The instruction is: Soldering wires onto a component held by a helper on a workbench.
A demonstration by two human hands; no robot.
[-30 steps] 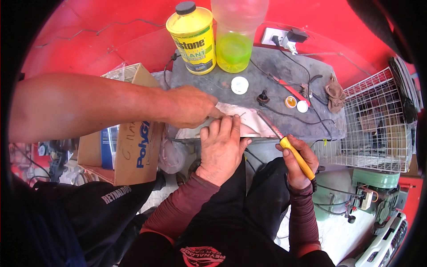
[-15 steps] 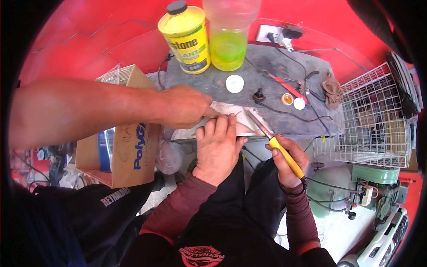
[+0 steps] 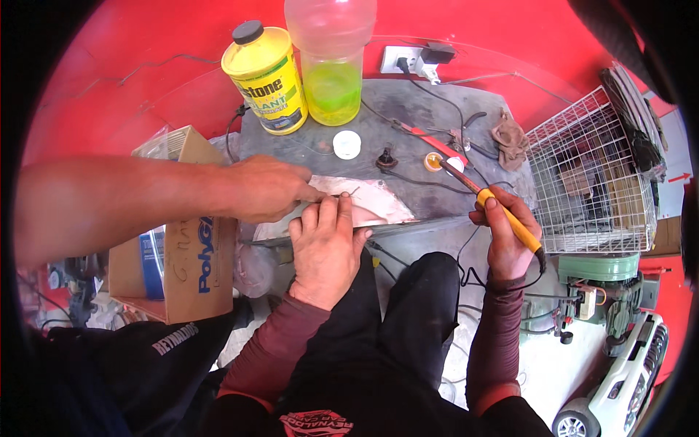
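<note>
My right hand [image 3: 507, 237] grips the yellow handle of a soldering iron [image 3: 518, 227]. The iron's tip is at a small round tub of amber paste [image 3: 434, 161], its white lid [image 3: 453, 167] beside it; contact is hard to tell. With fingers on top and thumb at the near edge, my left hand [image 3: 325, 251] holds a flat whitish piece [image 3: 389, 204] on the grey tabletop [image 3: 280, 156]. A thin dark wire [image 3: 354, 191] lies by its fingertips. Another person's hand [image 3: 273, 188] reaches in from the left, a finger pressing beside mine.
At the back stand a yellow bottle [image 3: 266, 80] and a clear container of green liquid [image 3: 333, 91]. A white cap [image 3: 347, 145], black corded part [image 3: 386, 159], pliers [image 3: 466, 131] and rag [image 3: 511, 140] lie about. A cardboard box [image 3: 200, 255] is left, a wire basket [image 3: 582, 182] right.
My right hand has moved the soldering iron away from the whitish piece, rightward to the paste tub. My left hand and the other person's hand stay at the piece. The view has shifted.
</note>
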